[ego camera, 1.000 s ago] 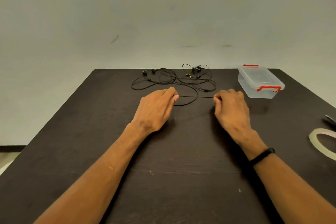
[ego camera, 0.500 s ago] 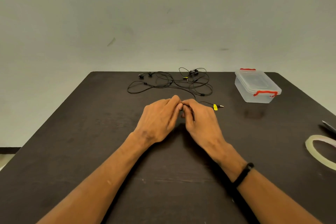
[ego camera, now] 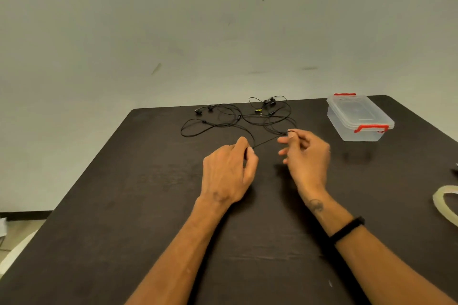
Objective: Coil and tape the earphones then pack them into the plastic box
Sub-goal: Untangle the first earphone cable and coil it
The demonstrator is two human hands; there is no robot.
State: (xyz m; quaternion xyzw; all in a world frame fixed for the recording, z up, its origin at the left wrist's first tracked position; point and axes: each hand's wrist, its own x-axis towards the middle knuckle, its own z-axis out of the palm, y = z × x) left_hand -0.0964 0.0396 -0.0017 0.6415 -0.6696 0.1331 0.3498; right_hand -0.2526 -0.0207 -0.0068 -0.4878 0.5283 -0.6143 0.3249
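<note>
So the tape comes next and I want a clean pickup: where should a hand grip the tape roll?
Grip the tape roll at its near-left rim, pinching through the open centre, coming from its left with the right hand. It lies flat at the table's right edge, partly out of frame, so only that arc shows.

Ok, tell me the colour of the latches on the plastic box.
Red. The latches on the clear plastic box show best in the head view.

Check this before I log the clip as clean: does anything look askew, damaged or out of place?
Nothing is damaged or spilled. The earphone cables lie in a loose tangle at the table's far edge, as expected before coiling. The plastic box sits upright with its lid on, and the tape roll lies flat.
</note>
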